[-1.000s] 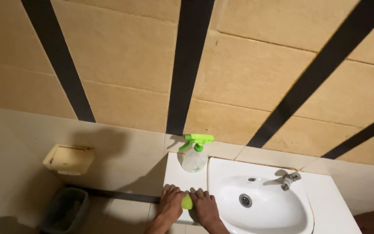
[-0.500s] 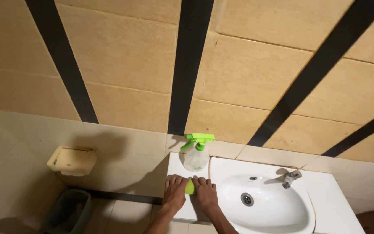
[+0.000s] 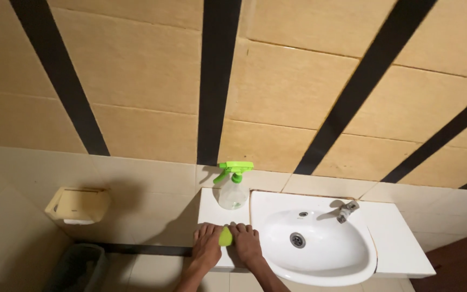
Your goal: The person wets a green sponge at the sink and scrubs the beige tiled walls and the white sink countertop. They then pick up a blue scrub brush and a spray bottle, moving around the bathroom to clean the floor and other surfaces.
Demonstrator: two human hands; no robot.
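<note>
Both hands lay flat at the surface's point(image 3: 212, 203) near left edge, the left hand point(image 3: 206, 246) and right hand point(image 3: 246, 243) pressing a small green sponge point(image 3: 225, 237) between them, fingers spread rather than closed around it. It looked soft, light and probably wet, best pinched by its sides. Beyond stood a spray bottle point(image 3: 233, 186), beside the basin point(image 3: 320, 246) with its tap point(image 3: 346, 210).

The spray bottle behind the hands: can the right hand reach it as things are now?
Probably yes. The spray bottle stands upright on the ledge just behind the right hand, and nothing lies between them. The hand rests beside a small green sponge-like object, so it would have to lift first.
</note>
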